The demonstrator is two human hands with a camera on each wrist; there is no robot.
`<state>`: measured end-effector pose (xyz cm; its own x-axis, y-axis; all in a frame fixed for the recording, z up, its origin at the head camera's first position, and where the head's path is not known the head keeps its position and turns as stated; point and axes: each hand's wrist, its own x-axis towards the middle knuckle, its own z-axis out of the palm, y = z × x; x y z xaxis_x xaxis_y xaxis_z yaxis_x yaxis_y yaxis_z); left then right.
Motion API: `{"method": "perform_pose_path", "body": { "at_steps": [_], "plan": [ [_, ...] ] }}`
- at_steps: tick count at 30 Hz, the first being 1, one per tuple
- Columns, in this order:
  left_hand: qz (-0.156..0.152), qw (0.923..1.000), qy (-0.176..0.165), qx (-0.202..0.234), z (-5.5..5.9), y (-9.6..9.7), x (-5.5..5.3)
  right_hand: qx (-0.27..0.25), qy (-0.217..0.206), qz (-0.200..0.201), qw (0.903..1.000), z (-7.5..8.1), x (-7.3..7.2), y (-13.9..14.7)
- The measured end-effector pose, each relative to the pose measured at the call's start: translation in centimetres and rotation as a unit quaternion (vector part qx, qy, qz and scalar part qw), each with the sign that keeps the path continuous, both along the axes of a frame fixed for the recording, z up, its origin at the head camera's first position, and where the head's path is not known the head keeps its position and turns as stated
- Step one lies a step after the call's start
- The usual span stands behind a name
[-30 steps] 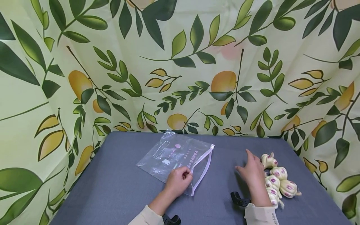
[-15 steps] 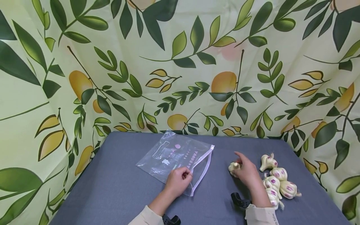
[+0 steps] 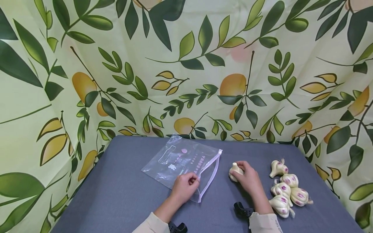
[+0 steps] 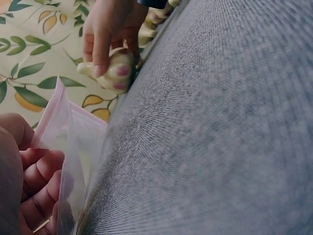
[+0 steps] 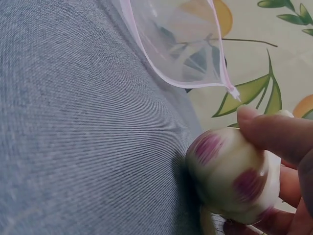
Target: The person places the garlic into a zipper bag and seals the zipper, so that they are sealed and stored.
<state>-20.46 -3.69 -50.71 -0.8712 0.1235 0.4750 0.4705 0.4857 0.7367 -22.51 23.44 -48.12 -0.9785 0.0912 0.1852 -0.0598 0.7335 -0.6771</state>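
Clear plastic, the bag lies on the left with its pink-edged mouth parted; I see no bulb inside, so I judge the work barely begun. Through my feed, the left hand pinches its rim between curled fingers, while the right hand has its fingers clamped on one garlic bulb, near the mouth. Five more bulbs (purple-streaked, bunched together) lie untouched beyond, on the grey-blue surface. Leaf-and-fruit patterned cloth encloses the back and sides.
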Motion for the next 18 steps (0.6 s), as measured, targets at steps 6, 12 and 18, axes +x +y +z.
{"method": "perform_pose_path", "body": {
  "at_steps": [6,12,18],
  "plan": [
    [-0.004,0.9996,-0.021,0.018,-0.02,0.05,-0.02,-0.010,0.033,-0.007,0.9994,-0.08,-0.02,-0.35],
    [-0.011,0.9985,-0.039,0.036,-0.14,0.03,-0.11,0.006,0.064,0.045,0.9969,0.23,0.13,-0.83],
    [-0.033,0.9919,-0.092,0.081,-0.30,-0.01,-0.29,-0.001,0.025,0.096,0.9951,0.21,0.20,-0.87]
  ]
}}
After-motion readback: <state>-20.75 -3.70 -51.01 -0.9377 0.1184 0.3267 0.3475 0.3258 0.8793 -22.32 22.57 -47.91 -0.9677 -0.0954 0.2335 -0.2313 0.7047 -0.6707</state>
